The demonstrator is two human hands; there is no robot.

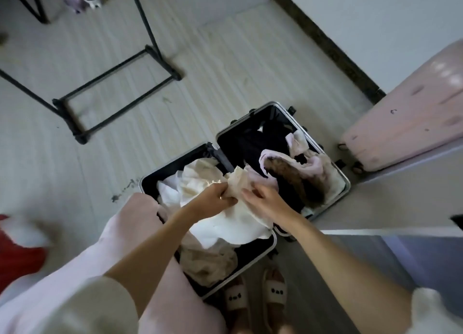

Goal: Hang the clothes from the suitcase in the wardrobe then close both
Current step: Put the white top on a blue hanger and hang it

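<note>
the left hand (217,196) has its grip bunched on a cream garment (238,183). beside that grip, the right hand (263,198) pinches the same cloth above the open suitcase (347,183).

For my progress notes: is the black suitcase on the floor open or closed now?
Open. The suitcase lies flat with both halves spread apart, and clothes fill them.

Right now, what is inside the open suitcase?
The suitcase holds white cloth, pink cloth, a brown furry piece and beige fabric. Anything beneath is hidden.
</note>
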